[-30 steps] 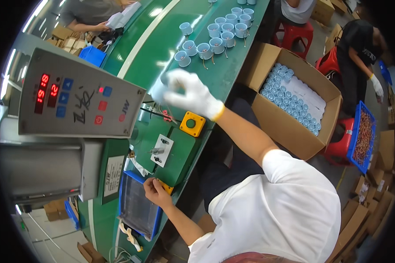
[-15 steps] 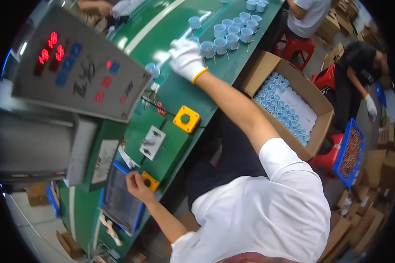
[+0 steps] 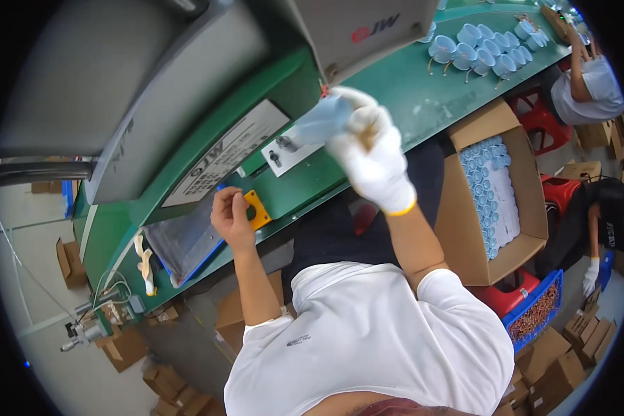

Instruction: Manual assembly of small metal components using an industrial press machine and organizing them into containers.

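Note:
My right hand, in a white glove with a yellow cuff, holds a light blue cup, smeared by motion. The cup is above the green bench, in front of a white plate with dark fittings. A blurred brownish bit shows at the gloved fingers. My bare left hand is closed, its fingers curled beside a yellow button box. What those fingers hold, if anything, is hidden. Close by the left hand lies a dark tray with a blue rim.
Several light blue cups with wires stand on the green bench at right. A grey machine panel hangs above it. An open carton of cups stands at my right, near a blue crate. Two people sit farther right.
My right hand has come back from the row of cups with a cup in it. My left hand stays by the yellow button box. The view has turned toward the left.

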Demonstrator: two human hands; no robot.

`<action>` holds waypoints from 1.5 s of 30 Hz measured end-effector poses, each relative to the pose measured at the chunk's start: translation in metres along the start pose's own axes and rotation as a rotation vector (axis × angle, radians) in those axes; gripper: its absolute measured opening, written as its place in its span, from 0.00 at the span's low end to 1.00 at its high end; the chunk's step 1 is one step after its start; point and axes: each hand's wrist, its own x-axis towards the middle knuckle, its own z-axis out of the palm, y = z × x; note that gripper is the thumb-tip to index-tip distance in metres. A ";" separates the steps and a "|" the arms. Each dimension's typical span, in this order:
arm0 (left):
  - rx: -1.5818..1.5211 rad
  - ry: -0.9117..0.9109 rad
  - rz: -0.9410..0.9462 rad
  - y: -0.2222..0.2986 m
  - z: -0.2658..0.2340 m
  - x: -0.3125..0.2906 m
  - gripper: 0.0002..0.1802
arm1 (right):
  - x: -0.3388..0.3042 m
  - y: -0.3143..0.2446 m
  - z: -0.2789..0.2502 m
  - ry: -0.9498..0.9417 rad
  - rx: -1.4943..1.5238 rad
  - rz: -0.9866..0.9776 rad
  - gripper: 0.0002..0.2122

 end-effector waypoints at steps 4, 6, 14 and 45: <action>0.037 -0.034 -0.018 0.004 -0.005 -0.003 0.05 | -0.003 0.005 0.051 -0.051 -0.219 -0.350 0.26; 0.044 -0.019 -0.025 0.004 -0.006 -0.004 0.05 | 0.004 0.004 0.058 -0.059 -0.260 -0.385 0.27; -0.003 0.006 0.011 -0.004 -0.010 -0.002 0.05 | 0.020 0.000 0.060 -0.110 -0.591 -0.415 0.25; 0.684 0.071 0.630 -0.031 -0.045 -0.057 0.06 | -0.004 0.038 -0.045 -0.087 -0.664 -0.607 0.03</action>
